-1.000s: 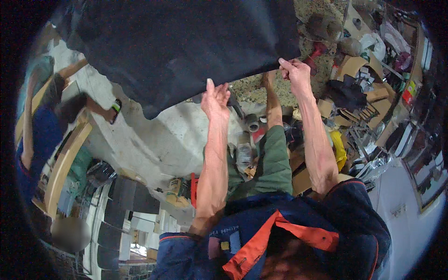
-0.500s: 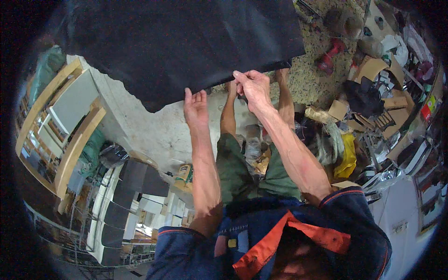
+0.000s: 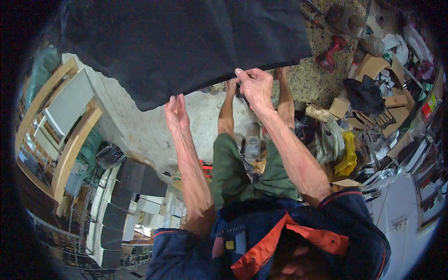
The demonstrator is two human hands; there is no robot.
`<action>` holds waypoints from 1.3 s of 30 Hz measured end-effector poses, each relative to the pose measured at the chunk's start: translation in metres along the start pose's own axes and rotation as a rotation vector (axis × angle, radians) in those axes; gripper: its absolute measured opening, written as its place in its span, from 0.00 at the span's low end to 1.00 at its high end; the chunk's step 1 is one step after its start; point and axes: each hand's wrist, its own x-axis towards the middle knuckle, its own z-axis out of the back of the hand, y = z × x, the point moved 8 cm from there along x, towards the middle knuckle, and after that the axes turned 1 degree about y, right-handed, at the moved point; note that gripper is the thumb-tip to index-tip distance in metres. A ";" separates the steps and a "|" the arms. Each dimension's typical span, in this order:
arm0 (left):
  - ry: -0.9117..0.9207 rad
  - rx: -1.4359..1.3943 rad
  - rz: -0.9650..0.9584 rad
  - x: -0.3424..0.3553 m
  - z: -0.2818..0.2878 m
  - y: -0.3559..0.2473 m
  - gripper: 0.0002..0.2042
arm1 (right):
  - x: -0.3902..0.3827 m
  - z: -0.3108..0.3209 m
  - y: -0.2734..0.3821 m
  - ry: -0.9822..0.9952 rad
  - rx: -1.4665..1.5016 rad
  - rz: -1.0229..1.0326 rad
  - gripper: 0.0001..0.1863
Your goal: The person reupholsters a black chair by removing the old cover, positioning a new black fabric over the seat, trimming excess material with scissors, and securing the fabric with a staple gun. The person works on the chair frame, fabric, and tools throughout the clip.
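- Across the top of the frame, a black sheet (image 3: 182, 42) is being held up, its lower edge being slanted down toward the left.
- At the centre, that lower edge is being pinched between the thumb and bent fingers of the right hand (image 3: 256, 89).
- Left of centre, near the sheet's lower left corner, the edge is being met by the drawn-together fingertips of the left hand (image 3: 178, 114); whether it is being gripped there cannot be told.
- At lower centre, green shorts (image 3: 228, 168) are being worn.
- At right, a yellow bag (image 3: 346, 156) is being surrounded by clutter (image 3: 371, 140).
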 end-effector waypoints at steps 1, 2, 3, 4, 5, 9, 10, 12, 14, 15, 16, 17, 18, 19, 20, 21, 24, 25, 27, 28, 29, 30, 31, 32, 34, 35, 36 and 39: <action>-0.058 0.067 0.004 -0.011 -0.001 -0.004 0.15 | -0.001 -0.001 0.000 -0.015 -0.005 0.013 0.12; -0.113 0.366 -0.177 -0.030 -0.004 -0.020 0.17 | -0.002 -0.001 -0.001 -0.035 -0.016 0.022 0.12; -0.174 0.672 -0.365 -0.059 -0.011 -0.030 0.19 | -0.003 -0.001 -0.003 -0.046 -0.006 0.024 0.12; -0.247 0.977 -0.534 -0.085 -0.026 -0.034 0.21 | -0.003 -0.001 -0.006 -0.058 -0.001 0.022 0.13; 0.085 1.170 -0.821 -0.108 -0.071 -0.022 0.26 | -0.002 -0.001 -0.009 -0.073 0.007 0.019 0.14; 0.702 1.603 -1.082 -0.139 -0.142 0.073 0.37 | 0.003 0.002 -0.020 -0.092 0.007 0.044 0.14; 0.689 1.592 -1.101 -0.135 -0.145 0.084 0.38 | 0.004 0.001 -0.018 -0.084 0.068 0.091 0.14; 0.686 1.615 -1.156 -0.125 -0.140 0.100 0.40 | 0.005 0.008 -0.015 -0.148 -0.045 0.110 0.12; 0.665 1.702 -1.141 -0.114 -0.132 0.116 0.43 | 0.002 0.015 -0.009 -0.102 -0.071 0.082 0.10; 0.665 1.723 -1.115 -0.110 -0.128 0.120 0.44 | -0.002 0.022 0.006 -0.049 -0.080 0.190 0.10; 0.684 1.674 -1.206 -0.116 -0.127 0.119 0.45 | 0.000 0.026 0.012 0.026 -0.145 0.151 0.11; 0.683 1.723 -1.136 -0.113 -0.125 0.122 0.46 | -0.001 0.025 0.018 0.310 -0.154 0.144 0.10; 0.696 1.722 -1.150 -0.115 -0.125 0.123 0.47 | -0.011 0.037 0.014 0.627 -0.175 0.053 0.10; 0.706 1.725 -1.119 -0.115 -0.126 0.124 0.48 | -0.013 0.059 0.015 0.810 -0.158 -0.001 0.08; 0.709 1.713 -1.176 -0.120 -0.129 0.123 0.48 | -0.015 0.082 0.019 1.034 -0.048 -0.019 0.09; 0.715 1.707 -1.188 -0.122 -0.133 0.124 0.48 | 0.012 0.122 0.019 0.962 -0.074 -0.009 0.09; 0.718 1.776 -1.146 -0.121 -0.137 0.130 0.50 | 0.148 0.240 0.019 0.467 0.151 0.144 0.12; 0.710 1.792 -1.148 -0.121 -0.137 0.130 0.51 | 0.208 0.270 0.008 0.198 -0.052 0.153 0.13; 0.694 1.825 -1.177 -0.121 -0.137 0.132 0.52 | 0.305 0.283 0.000 0.073 -0.326 0.395 0.15; 0.700 1.843 -1.185 -0.122 -0.136 0.133 0.53 | 0.350 0.286 -0.003 -0.033 -0.582 0.518 0.17; 0.695 1.864 -1.166 -0.118 -0.134 0.134 0.54 | 0.387 0.276 -0.007 -0.047 -0.711 0.694 0.19; 0.693 1.845 -1.176 -0.118 -0.133 0.134 0.54 | 0.427 0.261 -0.018 -0.012 -0.813 0.757 0.22; 0.682 1.828 -1.161 -0.115 -0.130 0.133 0.55 | 0.466 0.246 -0.033 0.054 -0.846 0.713 0.25; 0.706 1.795 -1.157 -0.113 -0.128 0.134 0.55 | 0.493 0.232 -0.038 0.056 -0.949 0.805 0.28; 0.746 1.837 -1.241 -0.113 -0.124 0.137 0.53 | 0.533 0.222 -0.047 0.002 -1.146 0.844 0.32; 0.742 1.796 -1.161 -0.109 -0.119 0.136 0.51 | 0.544 0.219 -0.046 -0.071 -1.210 0.861 0.31; 0.733 1.819 -1.102 -0.105 -0.114 0.139 0.50 | 0.553 0.215 -0.044 -0.149 -1.259 0.855 0.30; 0.683 1.794 -1.154 -0.112 -0.109 0.135 0.49 | 0.556 0.207 -0.028 -0.227 -1.266 0.772 0.29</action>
